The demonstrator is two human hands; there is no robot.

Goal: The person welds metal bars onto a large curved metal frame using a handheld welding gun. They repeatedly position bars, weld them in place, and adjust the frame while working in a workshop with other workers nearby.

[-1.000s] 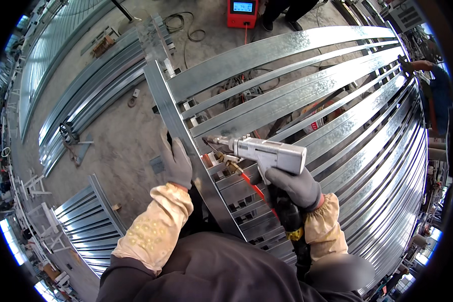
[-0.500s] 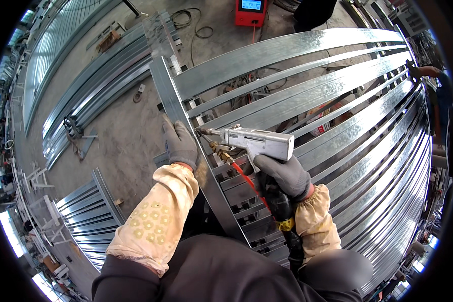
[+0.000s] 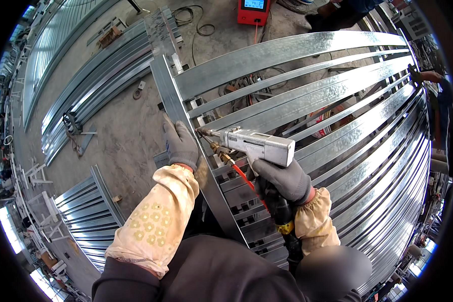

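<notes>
My right hand (image 3: 285, 180), in a grey glove, is closed round the grip of a silver welding gun (image 3: 259, 145). The gun's nozzle points left, and its tip is at the inner side of the steel end rail (image 3: 172, 95), near where a slat meets it. A brass fitting and a red hose (image 3: 241, 173) run beneath the gun; a thick black cable (image 3: 283, 214) goes down from the grip. My left hand (image 3: 181, 145), also gloved, rests against the rail's outer edge, fingers stretched forward and slightly apart. The galvanised slatted panel (image 3: 307, 100) extends to the right.
A red machine with a screen (image 3: 253, 14) stands on the floor at the far side. Beyond the panel's right end a co-worker's hand (image 3: 430, 76) is at its edge. Stacked steel profiles (image 3: 93, 83) and a smaller slatted panel (image 3: 88, 216) lie left. Cables (image 3: 246, 85) show beneath the slats.
At the top right, more of a person's legs and shoes has come into view. The view has shifted slightly. My hands and the welding gun keep nearly the same place at the rail.
</notes>
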